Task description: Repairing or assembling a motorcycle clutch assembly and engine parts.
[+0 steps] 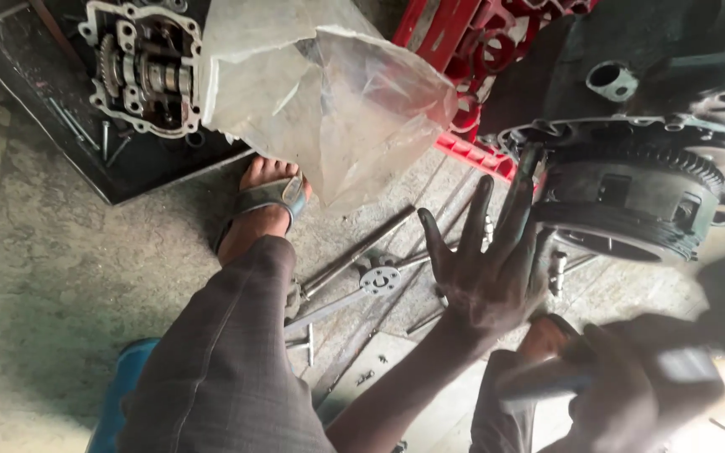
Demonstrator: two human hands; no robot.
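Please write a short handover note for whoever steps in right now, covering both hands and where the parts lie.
Left hand: open, fingers spread, empty, raised beside the round toothed engine part on the dark engine case.
Right hand: blurred, low at the right; it seems to grip a dark tool, which cannot be identified.
On the concrete floor: long metal rods and wrenches by the sandalled foot; a cylinder head on a black tray; a clear plastic bag.
Done: engine cover off, toothed part exposed.
Left: toothed part still mounted.

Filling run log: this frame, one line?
left hand: open, fingers spread, near clutch assembly | right hand: blurred, grip unclear | tools on floor
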